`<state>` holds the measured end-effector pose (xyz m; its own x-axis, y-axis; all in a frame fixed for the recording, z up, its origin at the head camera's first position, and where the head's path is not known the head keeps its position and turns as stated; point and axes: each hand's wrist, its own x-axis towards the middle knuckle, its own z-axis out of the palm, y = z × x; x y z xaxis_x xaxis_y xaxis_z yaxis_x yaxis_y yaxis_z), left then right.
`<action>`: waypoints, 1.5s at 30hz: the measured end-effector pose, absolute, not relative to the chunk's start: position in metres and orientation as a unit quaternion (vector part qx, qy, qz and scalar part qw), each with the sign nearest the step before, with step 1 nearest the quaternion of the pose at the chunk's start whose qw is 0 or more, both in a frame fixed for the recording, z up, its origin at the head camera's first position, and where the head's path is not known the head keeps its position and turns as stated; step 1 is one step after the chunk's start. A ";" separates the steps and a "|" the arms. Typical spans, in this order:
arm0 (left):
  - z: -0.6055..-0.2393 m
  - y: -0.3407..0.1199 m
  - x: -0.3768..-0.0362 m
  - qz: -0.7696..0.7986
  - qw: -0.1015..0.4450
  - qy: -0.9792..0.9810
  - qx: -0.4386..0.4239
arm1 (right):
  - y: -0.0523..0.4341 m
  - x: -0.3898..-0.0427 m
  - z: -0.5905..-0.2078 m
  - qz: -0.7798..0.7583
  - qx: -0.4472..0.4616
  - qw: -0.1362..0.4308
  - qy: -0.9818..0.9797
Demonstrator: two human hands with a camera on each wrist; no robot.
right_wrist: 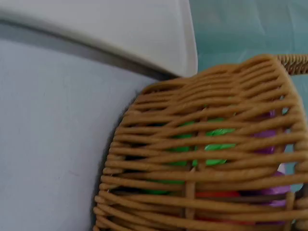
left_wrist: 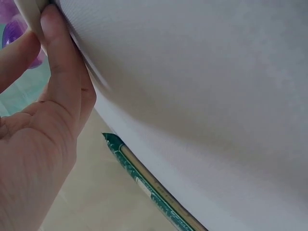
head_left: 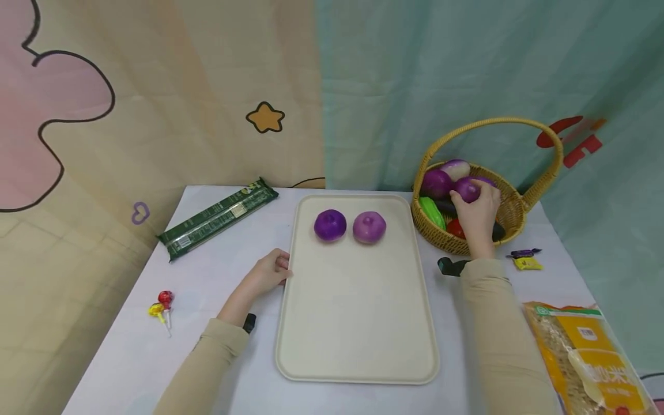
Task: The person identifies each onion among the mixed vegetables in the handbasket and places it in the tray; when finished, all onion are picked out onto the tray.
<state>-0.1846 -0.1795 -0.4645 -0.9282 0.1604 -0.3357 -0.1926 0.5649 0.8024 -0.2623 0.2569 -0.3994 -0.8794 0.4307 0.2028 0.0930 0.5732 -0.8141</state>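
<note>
A cream tray (head_left: 358,323) lies in the middle of the white table, with a dark purple onion (head_left: 329,224) and a paler purple onion (head_left: 369,226) at its far end. My left hand (head_left: 270,271) rests against the tray's left rim; its thumb (left_wrist: 60,72) presses the tray edge (left_wrist: 31,12). My right hand (head_left: 479,213) reaches into the wicker basket (head_left: 510,216) and its fingers curl round a purple onion (head_left: 467,189). Beside it in the basket lie two more onions, a green vegetable (head_left: 432,211) and a red one. The right wrist view shows only the basket wall (right_wrist: 202,159).
A long green packet (head_left: 218,218) lies at the back left. Lollipops (head_left: 162,304) sit near the left edge. Wrapped sweets (head_left: 525,258) lie right of the basket, a yellow noodle bag (head_left: 586,357) at front right. A curtain hangs behind the table.
</note>
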 end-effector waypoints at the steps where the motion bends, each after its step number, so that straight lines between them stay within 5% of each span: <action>1: -0.464 -0.179 -0.185 0.470 0.190 0.862 -0.008 | 0.261 -0.263 -0.401 0.435 -0.161 0.187 -0.866; 14: -0.462 -0.172 -0.183 0.471 0.201 0.859 0.004 | 0.287 -0.274 -0.419 0.434 -0.209 0.126 -0.868; 30: -0.464 -0.173 -0.181 0.482 0.211 0.851 -0.010 | 0.281 -0.282 -0.426 0.438 -0.210 0.187 -0.854; 45: -0.461 -0.177 -0.185 0.468 0.193 0.862 -0.011 | 0.230 -0.224 -0.406 0.460 -0.095 0.148 -0.871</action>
